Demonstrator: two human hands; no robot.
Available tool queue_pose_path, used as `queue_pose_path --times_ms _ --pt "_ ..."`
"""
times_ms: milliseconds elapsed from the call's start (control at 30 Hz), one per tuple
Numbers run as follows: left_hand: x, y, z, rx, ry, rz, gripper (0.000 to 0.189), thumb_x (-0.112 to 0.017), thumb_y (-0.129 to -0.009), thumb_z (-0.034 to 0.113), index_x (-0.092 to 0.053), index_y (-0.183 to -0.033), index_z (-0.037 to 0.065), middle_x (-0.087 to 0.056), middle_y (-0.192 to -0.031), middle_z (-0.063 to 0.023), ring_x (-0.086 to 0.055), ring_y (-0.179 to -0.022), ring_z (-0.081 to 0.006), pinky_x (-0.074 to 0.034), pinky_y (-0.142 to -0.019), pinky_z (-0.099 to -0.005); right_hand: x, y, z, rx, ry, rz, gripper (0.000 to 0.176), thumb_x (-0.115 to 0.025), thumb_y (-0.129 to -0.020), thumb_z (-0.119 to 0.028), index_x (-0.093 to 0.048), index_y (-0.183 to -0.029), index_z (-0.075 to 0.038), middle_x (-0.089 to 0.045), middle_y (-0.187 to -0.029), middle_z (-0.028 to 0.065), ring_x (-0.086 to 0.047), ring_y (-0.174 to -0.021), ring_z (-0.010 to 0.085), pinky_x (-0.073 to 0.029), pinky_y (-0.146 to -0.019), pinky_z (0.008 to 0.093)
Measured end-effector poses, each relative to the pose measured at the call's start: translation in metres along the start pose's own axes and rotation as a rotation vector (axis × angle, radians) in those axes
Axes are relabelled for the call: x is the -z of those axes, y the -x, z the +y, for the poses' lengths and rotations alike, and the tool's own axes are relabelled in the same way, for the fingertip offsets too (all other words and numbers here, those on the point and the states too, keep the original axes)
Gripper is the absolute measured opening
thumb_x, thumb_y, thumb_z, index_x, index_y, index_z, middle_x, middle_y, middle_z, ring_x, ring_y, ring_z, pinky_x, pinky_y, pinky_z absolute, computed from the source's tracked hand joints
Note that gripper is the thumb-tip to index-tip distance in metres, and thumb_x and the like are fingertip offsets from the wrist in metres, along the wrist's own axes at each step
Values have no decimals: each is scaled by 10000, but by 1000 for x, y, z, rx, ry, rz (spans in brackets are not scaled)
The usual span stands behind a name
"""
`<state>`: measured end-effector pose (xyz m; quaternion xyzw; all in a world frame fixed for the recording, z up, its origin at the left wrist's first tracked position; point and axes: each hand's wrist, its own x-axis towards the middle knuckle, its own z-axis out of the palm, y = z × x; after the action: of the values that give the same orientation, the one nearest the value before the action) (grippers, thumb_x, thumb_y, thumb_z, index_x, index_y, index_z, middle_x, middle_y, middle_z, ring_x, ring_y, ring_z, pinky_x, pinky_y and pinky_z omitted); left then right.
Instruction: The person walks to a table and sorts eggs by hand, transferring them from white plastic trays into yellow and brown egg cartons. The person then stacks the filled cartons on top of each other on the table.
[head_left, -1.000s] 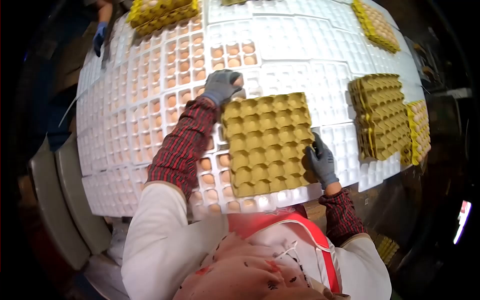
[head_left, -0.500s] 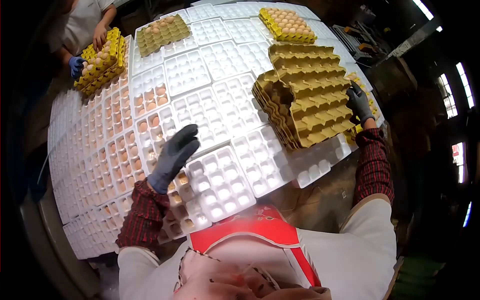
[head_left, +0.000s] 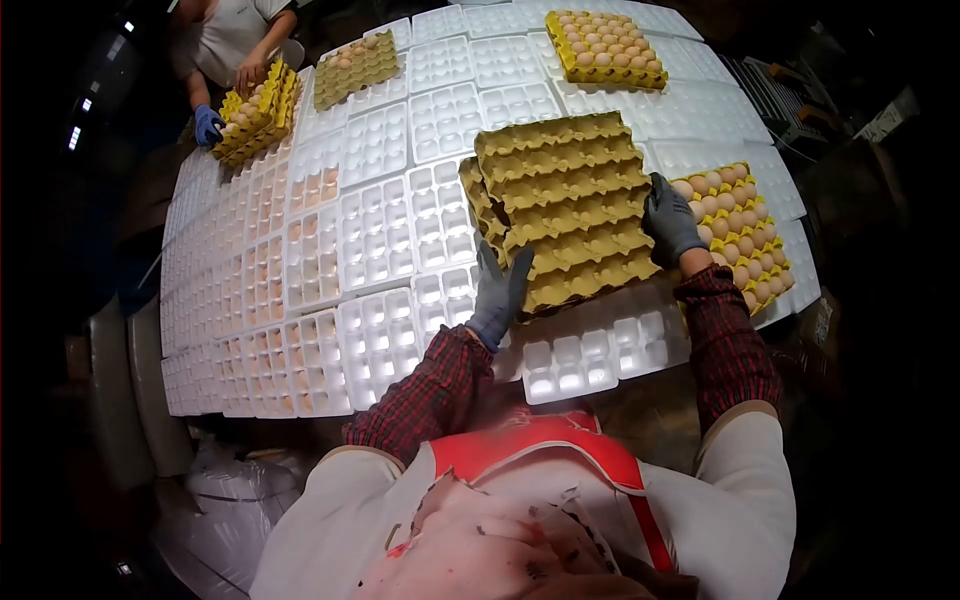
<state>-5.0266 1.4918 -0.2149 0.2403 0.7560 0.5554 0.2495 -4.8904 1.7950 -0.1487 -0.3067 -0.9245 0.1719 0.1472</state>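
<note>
A stack of brown egg trays [head_left: 570, 210], with no eggs showing on it, is over the white plastic trays. My left hand [head_left: 502, 288], in a grey glove, grips the stack's lower left corner, its thumb spread from the fingers. At the right edge, my right hand [head_left: 672, 215], also gloved, is closed on the same stack. Just right of that hand lies a yellow tray full of eggs [head_left: 738, 230]. White trays with empty cups [head_left: 375, 235] lie left of the stack.
A co-worker's gloved hand [head_left: 208, 125] holds a yellow tray of eggs [head_left: 255, 115] at the far left. A partly filled egg tray [head_left: 355, 72] and a full one [head_left: 606, 50] stand at the back. White trays with eggs [head_left: 262, 270] fill the left side.
My left hand has moved right and taken hold of the stack. The stack has shifted left and lies flatter, and the full yellow egg tray at the right has come into fuller view.
</note>
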Motion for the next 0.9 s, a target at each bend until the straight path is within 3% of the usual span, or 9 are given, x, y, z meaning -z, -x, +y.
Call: queue_pose_path --times_ms 67,200,333,400,433,500,600,833,900 --pt "-9 -7 -27 -114 -378 55 1075 -673 -875 522 -103 -1525 -116 -227 -1567 -328 -274 -1444 -449 -283 -1170 -430 10 -5 -6 -29 -81 -21 425 -457 -967 -191 -487 -1359 -29 -635 -1154 265 -602 -1089 419 -470 -926 480" --pt "-10 11 22 -258 -240 99 876 -630 -866 239 -162 -1539 -68 -173 -1584 -336 -170 -1480 -477 -207 -1213 -463 -6 -6 -6 -16 -19 -18 430 -430 -981 -208 -467 -1376 -42 -632 -1180 244 -605 -1082 415 -482 -928 479" --pt "-16 10 10 -104 -165 184 857 -601 -857 174 -135 -1536 -63 -242 -1550 -321 -249 -1433 -485 -251 -1196 -448 -29 -9 -13 -85 39 -121 469 -417 -990 -228 -415 -1420 -40 -614 -1218 270 -618 -1067 413 -488 -935 485" --pt "-23 12 -19 -93 53 205 802 -578 -883 166 -144 -1519 -57 -394 -1443 -268 -417 -1308 -416 -364 -1106 -442 -9 -3 -25 -201 -40 -252 492 -418 -991 -226 -378 -1441 -31 -620 -1164 309 -627 -1050 418 -500 -898 491" --pt "-17 14 -23 12 222 111 765 -596 -885 181 -193 -1498 -38 -457 -1385 -224 -478 -1247 -364 -409 -1057 -416 8 -8 -29 -359 -275 -412 474 -470 -1001 -285 -444 -1400 -30 -670 -1114 248 -663 -1013 345 -517 -853 462" --pt "-6 13 -21 209 484 -69 700 -635 -882 206 -285 -1453 5 -551 -1284 -145 -566 -1143 -275 -477 -970 -367 -16 -14 21 -254 -731 -559 504 -544 -992 -404 -526 -1352 -51 -695 -1144 146 -667 -993 237 -531 -855 391" --pt "12 11 -18 332 665 -281 629 -689 -861 222 -381 -1385 63 -602 -1195 -67 -611 -1059 -197 -515 -893 -314 -28 6 17 -671 -1444 -762 558 -578 -969 -508 -579 -1317 -71 -681 -1203 67 -645 -997 166 -526 -880 328" --pt "36 -5 23 71 579 -197 604 -668 -882 206 -422 -1413 56 -594 -1260 -71 -596 -1103 -191 -505 -913 -322 35 -6 -39 -457 -894 -477 666 -549 -965 -577 -533 -1402 -74 -656 -1269 49 -640 -1047 165 -511 -932 324" --pt "60 -46 35 23 564 -251 566 -664 -889 213 -469 -1392 40 -614 -1239 -57 -593 -1101 -166 -484 -923 -299 59 -30 -67 -586 -1220 -541 656 -520 -985 -574 -512 -1426 -89 -645 -1305 43 -649 -1091 154 -523 -928 324"
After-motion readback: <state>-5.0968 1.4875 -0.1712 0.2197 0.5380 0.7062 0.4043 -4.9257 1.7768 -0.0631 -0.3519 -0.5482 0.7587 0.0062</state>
